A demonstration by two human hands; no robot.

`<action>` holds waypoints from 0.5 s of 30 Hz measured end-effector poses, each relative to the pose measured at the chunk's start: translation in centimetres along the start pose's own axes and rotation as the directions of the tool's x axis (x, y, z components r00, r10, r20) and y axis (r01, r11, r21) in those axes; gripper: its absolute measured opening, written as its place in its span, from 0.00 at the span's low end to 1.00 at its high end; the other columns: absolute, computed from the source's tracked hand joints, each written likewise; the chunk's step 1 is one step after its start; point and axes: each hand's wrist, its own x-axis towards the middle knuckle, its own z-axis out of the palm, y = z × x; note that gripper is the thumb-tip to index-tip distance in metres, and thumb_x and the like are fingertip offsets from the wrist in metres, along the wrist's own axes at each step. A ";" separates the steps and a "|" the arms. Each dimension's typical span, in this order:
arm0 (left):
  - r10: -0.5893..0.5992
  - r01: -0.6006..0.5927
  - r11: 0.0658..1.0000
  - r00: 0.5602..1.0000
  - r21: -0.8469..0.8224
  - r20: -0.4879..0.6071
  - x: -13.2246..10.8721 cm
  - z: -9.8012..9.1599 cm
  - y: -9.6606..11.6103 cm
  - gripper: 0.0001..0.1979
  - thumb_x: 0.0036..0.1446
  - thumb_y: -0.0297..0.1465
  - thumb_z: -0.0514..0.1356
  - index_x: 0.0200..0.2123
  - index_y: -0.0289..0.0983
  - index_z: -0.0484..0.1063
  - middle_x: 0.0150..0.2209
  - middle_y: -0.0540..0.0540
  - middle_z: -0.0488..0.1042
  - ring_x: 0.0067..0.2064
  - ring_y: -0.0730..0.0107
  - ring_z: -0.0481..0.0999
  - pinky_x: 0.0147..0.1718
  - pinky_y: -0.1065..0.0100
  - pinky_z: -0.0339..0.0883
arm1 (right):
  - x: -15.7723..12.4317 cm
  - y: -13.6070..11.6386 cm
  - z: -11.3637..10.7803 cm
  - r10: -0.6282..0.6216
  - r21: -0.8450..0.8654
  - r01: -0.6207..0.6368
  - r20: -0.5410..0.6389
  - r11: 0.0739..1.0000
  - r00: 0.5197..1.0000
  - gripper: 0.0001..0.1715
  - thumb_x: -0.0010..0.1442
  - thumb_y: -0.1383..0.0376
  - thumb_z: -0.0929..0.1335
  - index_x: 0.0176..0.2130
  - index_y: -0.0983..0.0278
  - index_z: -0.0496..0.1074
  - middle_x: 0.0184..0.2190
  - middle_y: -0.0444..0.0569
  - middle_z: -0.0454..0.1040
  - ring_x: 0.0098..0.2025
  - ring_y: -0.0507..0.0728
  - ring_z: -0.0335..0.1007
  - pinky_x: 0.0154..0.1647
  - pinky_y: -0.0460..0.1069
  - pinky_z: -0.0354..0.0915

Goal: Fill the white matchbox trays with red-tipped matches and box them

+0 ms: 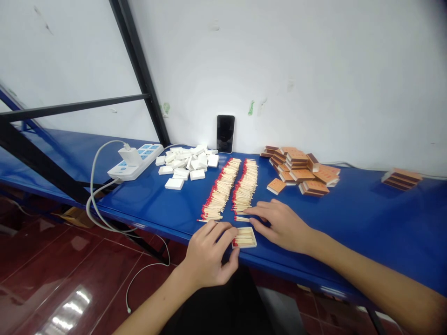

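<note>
My left hand (213, 253) is closed on the left end of a small white matchbox tray (254, 245) at the table's front edge, thumb in front and fingers behind. Inside the tray lie matches (245, 236) with red heads to the left. My right hand (279, 225) is at the near end of the right-hand row of matches (246, 186), index finger and thumb stretched out and slightly apart. Their tips touch or nearly touch a few matches (240, 218) at that end. Alongside runs a second row of matches (221, 188), heads also to the left.
White matchbox trays (190, 163) are heaped at the back left, beside a power strip (134, 163) with trailing cables. A phone (225, 133) leans on the wall. Orange-brown matchbox sleeves (296, 167) are piled at the right, with a smaller stack (401, 179) farther along the blue table (366, 223).
</note>
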 end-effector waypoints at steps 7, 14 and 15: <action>0.003 -0.003 1.000 1.000 -0.004 0.002 0.0 -0.1 0.1 0.14 0.56 0.27 0.59 0.47 0.35 0.72 0.42 0.41 0.78 0.40 0.58 0.74 0.39 0.59 0.73 | 0.0 0.1 0.0 -0.008 0.007 0.008 -0.003 1.000 1.000 0.17 0.71 0.62 0.61 0.52 0.62 0.75 0.35 0.49 0.76 0.34 0.55 0.70 0.39 0.51 0.57; 0.006 -0.006 1.000 1.000 0.007 -0.004 0.2 -0.1 0.1 0.13 0.57 0.27 0.59 0.46 0.35 0.72 0.42 0.41 0.79 0.40 0.58 0.75 0.38 0.60 0.73 | 0.0 0.0 0.0 -0.030 0.012 0.030 -0.031 0.999 0.999 0.15 0.70 0.63 0.62 0.49 0.63 0.77 0.34 0.48 0.77 0.34 0.55 0.71 0.39 0.51 0.57; 0.005 -0.005 1.000 1.000 0.009 -0.005 0.2 -0.1 0.1 0.13 0.57 0.27 0.59 0.46 0.36 0.72 0.42 0.41 0.79 0.40 0.59 0.75 0.38 0.60 0.73 | 0.0 0.0 0.0 -0.033 0.011 0.033 -0.032 0.999 0.999 0.16 0.70 0.63 0.62 0.49 0.63 0.77 0.35 0.48 0.77 0.35 0.55 0.71 0.39 0.51 0.57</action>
